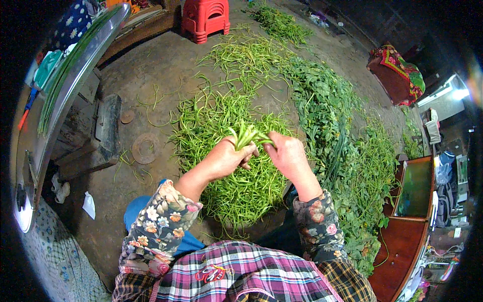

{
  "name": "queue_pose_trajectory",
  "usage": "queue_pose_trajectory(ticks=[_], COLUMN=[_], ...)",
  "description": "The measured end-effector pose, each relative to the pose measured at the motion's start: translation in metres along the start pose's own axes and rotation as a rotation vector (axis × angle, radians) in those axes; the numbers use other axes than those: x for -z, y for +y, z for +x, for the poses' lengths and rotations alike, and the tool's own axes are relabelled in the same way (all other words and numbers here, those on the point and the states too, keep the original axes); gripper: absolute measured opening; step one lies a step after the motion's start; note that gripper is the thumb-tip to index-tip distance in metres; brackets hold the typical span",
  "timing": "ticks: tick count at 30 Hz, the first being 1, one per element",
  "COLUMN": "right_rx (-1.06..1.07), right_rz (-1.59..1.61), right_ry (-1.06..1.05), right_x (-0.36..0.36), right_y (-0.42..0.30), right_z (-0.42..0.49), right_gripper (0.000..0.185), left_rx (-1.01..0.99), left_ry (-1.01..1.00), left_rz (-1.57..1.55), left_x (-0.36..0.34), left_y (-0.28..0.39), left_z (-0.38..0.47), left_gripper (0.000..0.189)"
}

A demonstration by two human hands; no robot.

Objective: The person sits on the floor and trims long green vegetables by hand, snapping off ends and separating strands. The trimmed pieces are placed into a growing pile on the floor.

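Note:
My left hand (228,156) holds a small bundle of pale green stems (246,136), their light ends fanned upward above the fist. My right hand (285,153) is just to the right, its thumb and fingers pinching a green piece at the bundle's side. Below both hands lies a large heap of thin green stems (241,200), perhaps vine stalks. Both forearms are in dark floral sleeves. What the curled fingers cover is hidden.
A thinner spread of stems (249,56) lies ahead. Leafy vines (324,87) run along the right, beside a reddish wooden cabinet (400,245). Stacked red plastic stools (205,19) stand ahead. At left are a shiny-edged table (79,71) and a round disc (146,148) on the floor.

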State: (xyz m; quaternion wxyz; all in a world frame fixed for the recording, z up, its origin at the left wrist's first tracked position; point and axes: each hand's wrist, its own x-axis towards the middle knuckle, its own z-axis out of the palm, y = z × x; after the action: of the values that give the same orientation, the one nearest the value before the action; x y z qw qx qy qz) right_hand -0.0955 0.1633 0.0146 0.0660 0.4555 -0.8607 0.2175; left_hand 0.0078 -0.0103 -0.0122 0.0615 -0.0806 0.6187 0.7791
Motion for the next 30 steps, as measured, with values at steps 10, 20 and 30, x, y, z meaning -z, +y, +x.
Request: queue_pose_trajectory(ticks=[10,20,30], right_rx=[0.083,0.211,0.263], right_rz=[0.555,0.514,0.463], right_ry=[0.281,0.283,0.263], right_x=[0.022,0.006,-0.001], right_y=[-0.007,-0.034,-0.038], right_z=[0.000,-0.003,-0.003], right_gripper=[0.015,0.005,0.005], left_rx=[-0.073,-0.131,-0.135], left_ry=[0.000,0.089,0.095], left_rz=[-0.483,-0.458,-0.503], left_x=[0.006,-0.002,0.001], left_y=[0.011,0.014,0.010], left_z=[-0.004,-0.004,-0.006], left_gripper=[0.019,0.028,0.028])
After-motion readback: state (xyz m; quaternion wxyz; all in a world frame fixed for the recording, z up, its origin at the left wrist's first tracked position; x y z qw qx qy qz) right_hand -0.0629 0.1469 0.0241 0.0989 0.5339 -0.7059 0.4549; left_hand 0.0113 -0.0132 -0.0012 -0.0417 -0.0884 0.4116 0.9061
